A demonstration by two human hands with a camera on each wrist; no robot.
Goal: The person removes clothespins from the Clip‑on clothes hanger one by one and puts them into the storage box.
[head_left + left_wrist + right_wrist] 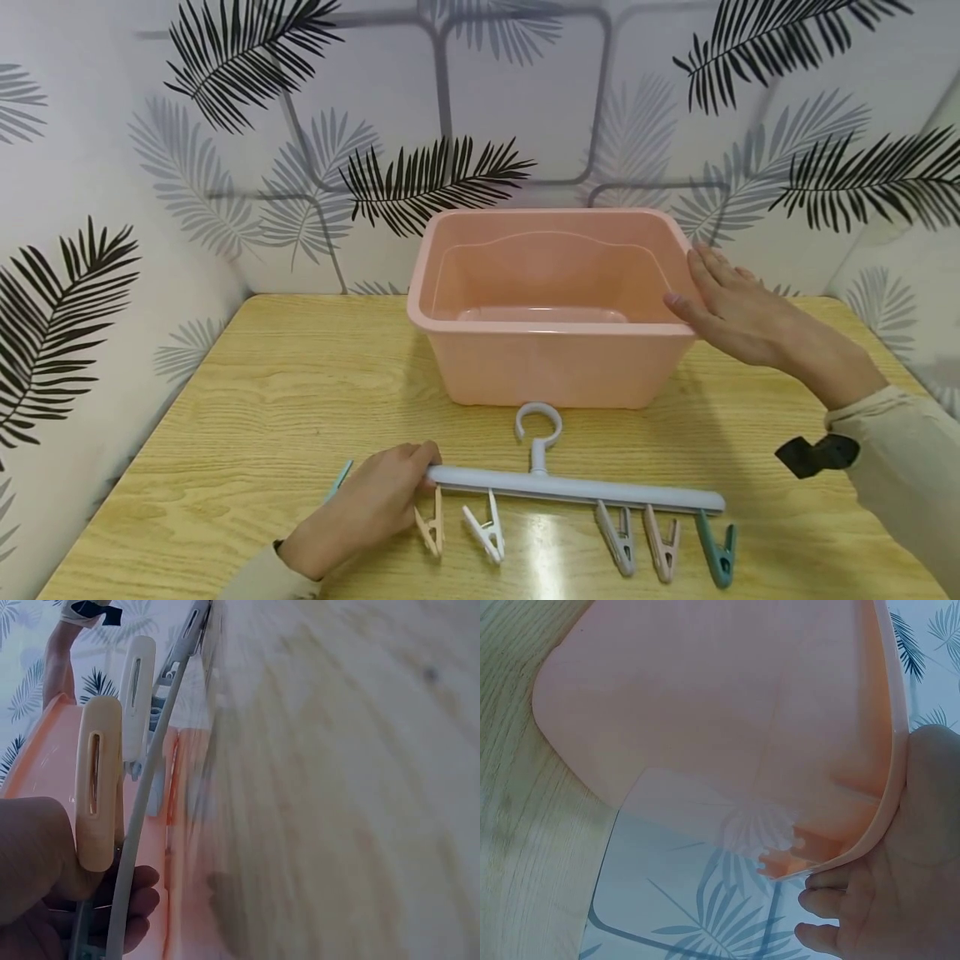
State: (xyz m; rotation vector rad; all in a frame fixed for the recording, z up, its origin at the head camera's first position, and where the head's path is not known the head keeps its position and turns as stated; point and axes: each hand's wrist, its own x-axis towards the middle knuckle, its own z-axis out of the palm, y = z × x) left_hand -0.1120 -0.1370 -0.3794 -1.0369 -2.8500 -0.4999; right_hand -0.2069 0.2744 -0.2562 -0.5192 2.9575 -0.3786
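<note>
A pale grey clip hanger (585, 488) with a round hook lies near the table's front, its clothespins pointing toward me. My left hand (371, 502) grips the hanger's left end, its fingers curled behind the bar in the left wrist view. Beside the thumb hangs a yellow clothespin (98, 787), and past it a white clothespin (138, 697). Behind the hanger stands a pink plastic basin (555, 367), upright, its visible inside bare. With fingers straight, my right hand (750, 321) rests against the basin's right rim; in the right wrist view it touches the rim's outer side.
Farther right on the bar hang a grey clothespin (618, 540), a pinkish clothespin (662, 546) and a teal clothespin (717, 552). A teal tip (339, 481) shows behind the left hand. The wooden table (315, 375) ends at a leaf-patterned wall (480, 100).
</note>
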